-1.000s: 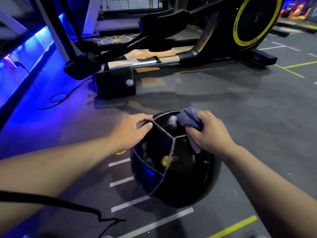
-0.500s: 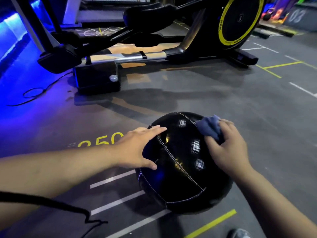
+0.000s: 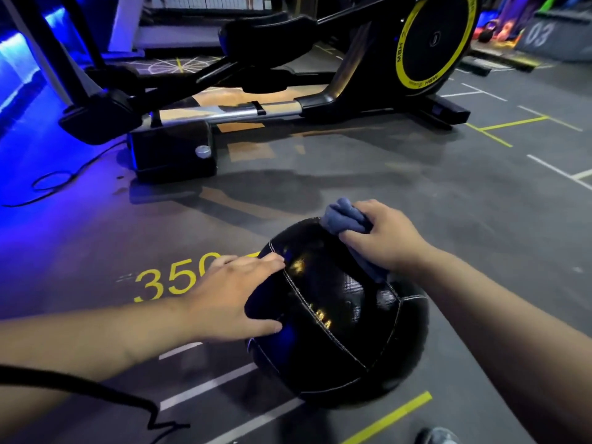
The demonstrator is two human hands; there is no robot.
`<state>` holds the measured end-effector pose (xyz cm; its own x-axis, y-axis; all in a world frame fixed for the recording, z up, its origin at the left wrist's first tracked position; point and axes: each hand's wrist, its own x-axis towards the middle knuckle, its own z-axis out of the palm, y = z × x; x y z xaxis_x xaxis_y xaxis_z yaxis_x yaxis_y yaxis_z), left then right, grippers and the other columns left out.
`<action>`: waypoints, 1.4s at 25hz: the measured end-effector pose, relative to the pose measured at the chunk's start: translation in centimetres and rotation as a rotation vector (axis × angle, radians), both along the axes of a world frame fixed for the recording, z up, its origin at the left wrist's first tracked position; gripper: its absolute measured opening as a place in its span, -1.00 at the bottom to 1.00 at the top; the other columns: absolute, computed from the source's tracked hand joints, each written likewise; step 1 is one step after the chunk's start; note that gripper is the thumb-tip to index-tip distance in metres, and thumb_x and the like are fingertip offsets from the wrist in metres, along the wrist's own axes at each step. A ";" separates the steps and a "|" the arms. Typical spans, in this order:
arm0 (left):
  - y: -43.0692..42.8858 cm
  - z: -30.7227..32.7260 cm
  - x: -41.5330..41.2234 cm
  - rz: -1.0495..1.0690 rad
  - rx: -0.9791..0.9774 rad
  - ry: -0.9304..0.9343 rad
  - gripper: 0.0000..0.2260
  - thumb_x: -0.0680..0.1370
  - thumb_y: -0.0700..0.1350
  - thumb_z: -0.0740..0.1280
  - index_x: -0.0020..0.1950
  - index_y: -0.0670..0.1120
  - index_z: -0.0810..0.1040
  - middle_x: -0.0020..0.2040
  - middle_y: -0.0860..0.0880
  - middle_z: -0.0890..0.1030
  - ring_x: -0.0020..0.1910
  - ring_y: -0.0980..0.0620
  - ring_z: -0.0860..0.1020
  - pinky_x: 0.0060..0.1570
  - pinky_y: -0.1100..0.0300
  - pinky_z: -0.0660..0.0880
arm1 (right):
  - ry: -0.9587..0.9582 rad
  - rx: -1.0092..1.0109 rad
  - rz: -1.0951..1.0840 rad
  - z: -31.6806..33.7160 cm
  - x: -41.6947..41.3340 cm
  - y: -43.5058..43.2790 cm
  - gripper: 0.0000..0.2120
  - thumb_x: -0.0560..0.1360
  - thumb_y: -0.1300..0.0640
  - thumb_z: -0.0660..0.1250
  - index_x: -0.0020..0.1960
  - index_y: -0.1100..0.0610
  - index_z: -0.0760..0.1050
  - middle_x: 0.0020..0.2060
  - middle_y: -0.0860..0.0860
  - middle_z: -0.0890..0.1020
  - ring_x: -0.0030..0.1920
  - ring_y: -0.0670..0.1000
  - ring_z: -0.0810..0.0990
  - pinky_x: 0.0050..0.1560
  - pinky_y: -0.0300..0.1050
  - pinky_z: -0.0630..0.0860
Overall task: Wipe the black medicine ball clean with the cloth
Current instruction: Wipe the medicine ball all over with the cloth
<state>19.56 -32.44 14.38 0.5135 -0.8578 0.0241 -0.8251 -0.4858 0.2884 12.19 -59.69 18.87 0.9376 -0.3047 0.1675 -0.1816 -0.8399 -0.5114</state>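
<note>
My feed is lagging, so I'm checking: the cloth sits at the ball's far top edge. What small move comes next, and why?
Probably drag the cloth toward you across the top of the medicine ball. The right hand grips it bunched at the far upper edge, the near face lies uncovered, and the left hand presses flat on its left side, steadying it.

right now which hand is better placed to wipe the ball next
The right hand: it grips the cloth against the upper far side of the medicine ball. The left hand lies flat on the ball's left side, holding no cloth.
</note>
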 end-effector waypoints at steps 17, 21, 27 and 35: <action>-1.4 0.1 -3.7 0.075 0.109 0.470 0.24 0.14 0.35 0.55 0.58 0.14 -0.17 0.58 0.18 -0.12 0.55 0.20 -0.04 0.44 0.33 0.00 | 0.048 -0.365 0.433 0.7 -10.3 3.9 -0.65 0.42 -0.05 0.28 0.14 0.07 0.55 0.21 0.06 0.56 0.23 0.12 0.53 0.32 -0.03 0.37; -2.7 0.3 -4.2 0.083 0.051 0.428 0.20 0.15 0.39 0.52 0.58 0.10 -0.09 0.59 0.13 0.01 0.54 0.14 0.08 0.46 0.26 0.10 | 0.213 -0.187 0.114 0.8 -4.3 3.3 -0.81 0.39 -0.07 0.29 -0.12 0.05 0.47 -0.08 0.01 0.55 -0.03 0.17 0.58 -0.04 -0.04 0.48; -3.8 -0.7 -6.5 0.112 0.030 0.357 0.23 0.01 0.54 0.38 0.54 0.19 -0.08 0.58 0.20 -0.01 0.54 0.14 0.11 0.48 -0.13 0.13 | 0.033 -0.457 0.492 0.2 -14.5 3.8 -0.60 0.40 -0.01 0.32 0.22 0.04 0.55 0.31 0.06 0.53 0.31 0.14 0.50 0.37 0.03 0.37; -3.6 -0.6 -6.1 0.072 -0.243 0.396 -0.44 0.33 0.41 0.22 0.16 0.11 0.55 0.13 0.20 0.56 0.10 0.19 0.53 0.20 0.11 0.44 | -0.084 -0.419 0.343 0.3 -19.8 -1.1 -0.67 0.47 -0.12 0.25 0.05 0.08 0.59 0.08 0.05 0.56 0.12 0.07 0.56 0.26 -0.22 0.38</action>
<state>13.50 -36.02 13.78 0.5817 -0.8133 0.0101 -0.5955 -0.4175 0.6864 -7.63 -60.83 19.16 0.9496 0.1247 0.2877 0.1654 -0.9787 -0.1216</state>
